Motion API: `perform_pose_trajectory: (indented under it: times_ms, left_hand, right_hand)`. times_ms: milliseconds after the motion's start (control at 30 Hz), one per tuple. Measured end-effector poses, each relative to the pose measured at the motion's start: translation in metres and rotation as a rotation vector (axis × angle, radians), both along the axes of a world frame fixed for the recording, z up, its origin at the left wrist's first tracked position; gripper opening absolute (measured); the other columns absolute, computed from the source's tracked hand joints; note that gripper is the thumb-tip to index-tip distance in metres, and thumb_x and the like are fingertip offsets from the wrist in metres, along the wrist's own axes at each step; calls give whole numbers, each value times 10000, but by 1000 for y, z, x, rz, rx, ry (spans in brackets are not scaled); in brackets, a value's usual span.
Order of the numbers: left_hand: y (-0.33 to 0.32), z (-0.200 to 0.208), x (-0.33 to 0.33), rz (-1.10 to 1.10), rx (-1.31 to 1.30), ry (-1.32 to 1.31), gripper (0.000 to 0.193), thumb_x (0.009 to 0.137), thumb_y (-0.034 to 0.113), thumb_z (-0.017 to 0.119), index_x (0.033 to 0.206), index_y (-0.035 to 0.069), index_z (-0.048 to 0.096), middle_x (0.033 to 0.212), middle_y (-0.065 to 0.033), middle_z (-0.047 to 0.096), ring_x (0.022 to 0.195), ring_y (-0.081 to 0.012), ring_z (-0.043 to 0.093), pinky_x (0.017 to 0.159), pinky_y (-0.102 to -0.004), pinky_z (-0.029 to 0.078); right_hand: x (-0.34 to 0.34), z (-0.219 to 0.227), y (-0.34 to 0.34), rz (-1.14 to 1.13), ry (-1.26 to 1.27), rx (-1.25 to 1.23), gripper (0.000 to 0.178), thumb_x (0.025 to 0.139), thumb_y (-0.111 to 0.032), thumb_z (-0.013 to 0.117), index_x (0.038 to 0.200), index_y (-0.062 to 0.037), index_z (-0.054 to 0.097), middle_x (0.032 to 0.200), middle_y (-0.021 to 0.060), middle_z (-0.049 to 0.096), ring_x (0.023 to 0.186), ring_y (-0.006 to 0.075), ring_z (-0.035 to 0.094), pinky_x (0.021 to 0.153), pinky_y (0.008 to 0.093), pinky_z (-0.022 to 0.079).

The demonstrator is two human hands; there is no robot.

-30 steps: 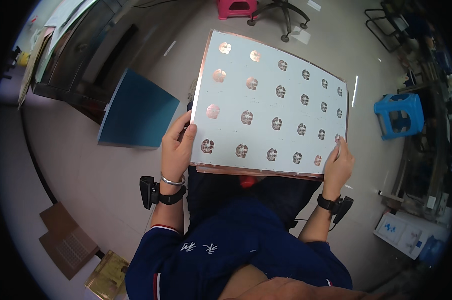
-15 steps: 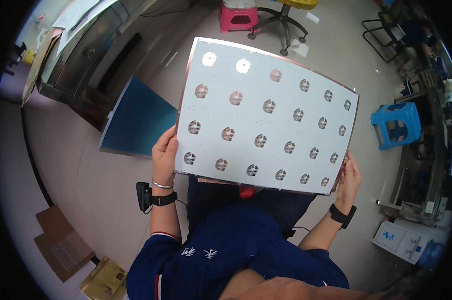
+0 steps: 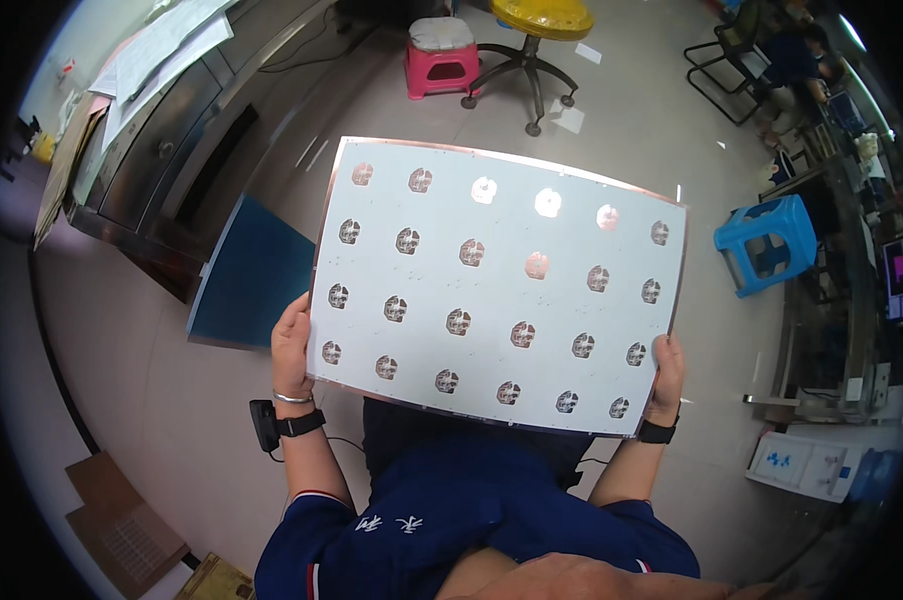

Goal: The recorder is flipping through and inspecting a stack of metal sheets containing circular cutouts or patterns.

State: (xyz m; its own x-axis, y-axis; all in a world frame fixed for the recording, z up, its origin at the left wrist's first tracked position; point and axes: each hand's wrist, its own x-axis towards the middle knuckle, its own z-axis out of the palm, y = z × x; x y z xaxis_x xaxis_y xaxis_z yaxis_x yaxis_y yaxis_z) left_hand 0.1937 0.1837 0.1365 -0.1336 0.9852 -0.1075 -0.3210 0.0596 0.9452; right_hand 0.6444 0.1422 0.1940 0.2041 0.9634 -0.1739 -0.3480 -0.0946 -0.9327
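A large pale, copper-edged circuit board panel (image 3: 491, 300) is held up in front of my body, its face toward me. Rows of small round metallic patterns cover that face, and some at the far side shine brightly with reflected light. My left hand (image 3: 291, 345) is closed on the panel's left edge. At the right edge, near the lower corner, my right hand (image 3: 667, 375) grips it with the thumb along the rim. Most fingers of both hands are hidden behind the panel.
A dark blue board (image 3: 246, 280) leans beyond my left hand, beside a metal cabinet (image 3: 151, 150) topped with papers. Ahead are a pink stool (image 3: 441, 70) and a yellow swivel stool (image 3: 541, 18). To the right stand a blue stool (image 3: 768, 240) and a bench. Flattened cardboard (image 3: 126, 520) lies at lower left.
The panel has come nearer and to the left in view, and bright reflections have shifted across its patterns. My right thumb now shows at the edge. The surroundings have shifted too.
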Motion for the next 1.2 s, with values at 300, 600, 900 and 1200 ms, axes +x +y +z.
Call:
perform_pose_trajectory:
  times_ms: [300,600,900,1200]
  left_hand:
    - [0,42,44,-37,253,-784,576,935,452,379,1337,43,326,1317,-168,419,1212,-270,427,997,-442,391]
    - [-13,54,74,-241,-50,-511,637,832,125,585,1360,6,250,1287,-133,429,1186,-220,440,983,-379,388]
    - [3,63,32,-537,-52,-449,607,824,162,593,1318,-59,319,1209,-168,516,1084,-201,536,952,-331,413]
    - [-7,65,45,-279,-1,-779,554,963,432,279,1377,63,276,1356,-153,401,1214,-246,438,998,-409,376]
  right_hand:
    - [-61,5,13,-43,301,31,444,921,-118,434,1327,19,320,1230,142,499,1088,227,532,907,339,448]
    - [-65,-14,-8,215,489,8,485,926,-238,467,1339,-24,330,1251,143,478,1159,266,472,984,421,382]
    - [-53,2,-6,103,243,43,517,949,-364,375,1259,48,412,1144,182,560,1060,249,548,901,382,445]
    - [-91,10,7,54,390,8,355,910,-125,479,1216,45,421,1143,148,548,1011,222,571,869,363,474]
